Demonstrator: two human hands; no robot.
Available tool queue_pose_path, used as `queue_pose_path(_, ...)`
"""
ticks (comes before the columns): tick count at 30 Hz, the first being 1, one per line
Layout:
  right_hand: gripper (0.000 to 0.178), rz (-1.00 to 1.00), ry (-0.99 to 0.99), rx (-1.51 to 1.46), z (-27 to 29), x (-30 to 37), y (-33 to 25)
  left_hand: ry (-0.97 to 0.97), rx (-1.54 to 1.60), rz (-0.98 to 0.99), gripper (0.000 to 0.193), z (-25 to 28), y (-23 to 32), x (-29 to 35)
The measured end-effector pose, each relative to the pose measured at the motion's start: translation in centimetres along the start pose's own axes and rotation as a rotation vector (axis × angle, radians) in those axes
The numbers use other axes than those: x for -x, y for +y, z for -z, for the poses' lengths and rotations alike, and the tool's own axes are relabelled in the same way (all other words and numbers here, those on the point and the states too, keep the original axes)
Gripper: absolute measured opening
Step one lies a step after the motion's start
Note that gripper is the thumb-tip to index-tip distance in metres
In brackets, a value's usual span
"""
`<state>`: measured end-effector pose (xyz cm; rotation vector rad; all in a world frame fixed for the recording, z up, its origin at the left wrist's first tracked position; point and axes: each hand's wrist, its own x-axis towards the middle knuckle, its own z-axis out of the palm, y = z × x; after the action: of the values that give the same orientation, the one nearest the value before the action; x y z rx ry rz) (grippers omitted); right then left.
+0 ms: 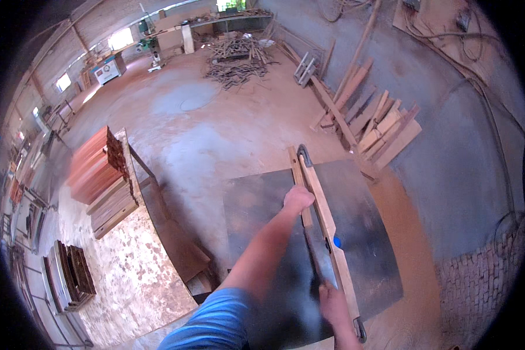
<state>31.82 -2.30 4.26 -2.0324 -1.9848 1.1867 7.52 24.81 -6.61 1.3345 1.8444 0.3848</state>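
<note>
My left hand (299, 199) is closed over a narrow light wood strip (297, 169) that lies lengthwise on a dark flat tabletop (251, 204). Close along the strip's right side runs a long wooden fence (321, 204) with a dark clamp (303, 153) at its far end, another dark clamp (360, 331) at its near end, and a round blue piece (337, 241) on it. Nearer to me, my right hand (332, 302) is closed at the near end of a dark, narrow stick (314, 254) in line with the strip. Its fingers are partly hidden.
At left stands a pale, stained table (137, 256) with stacked reddish boards (102, 166) and dark wood pieces (73, 274). Offcuts (391, 131) lean on the right wall. A scrap wood heap (239, 58) lies far off on the dusty floor, with a white machine (107, 70) beyond at left.
</note>
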Motion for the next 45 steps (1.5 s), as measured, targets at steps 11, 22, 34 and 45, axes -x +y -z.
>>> queue_pose_path(11,0.047,0.085,-0.015,0.049,-5.4,11.7,10.6,-0.050,1.384,-0.086,0.017,1.7,-13.1,31.5)
queue_pose_path(22,0.042,0.221,0.143,0.014,-7.9,7.8,18.5,0.760,1.129,0.119,0.016,4.6,-25.5,56.1)
queue_pose_path(34,0.044,0.220,-0.074,-0.065,-14.0,13.8,1.9,1.374,0.065,0.729,0.039,16.3,-44.4,73.6)
queue_pose_path(45,0.047,0.305,-0.324,0.180,-20.6,19.3,-19.9,1.283,-0.625,1.088,0.019,29.9,-65.3,89.6)
